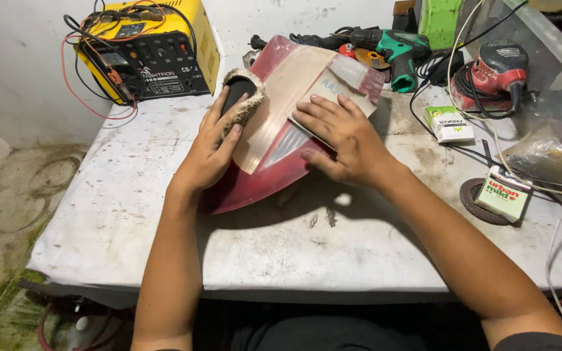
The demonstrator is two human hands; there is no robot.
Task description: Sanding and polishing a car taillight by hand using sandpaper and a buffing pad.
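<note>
We note the left hand (211, 148) gripping a woolly polishing pad (242, 97), held against the red tail-light lens (274, 166) lying mid-bench (131, 214). The right hand (346, 140) lies flat, fingers spread, pressing a sheet of sandpaper (323, 88) onto the lens. Right of it sit a white-and-green small box (449, 123) and, nearer the edge, a white, red and green pack (503, 193). A yellow charger unit (154, 49) stands far left.
</note>
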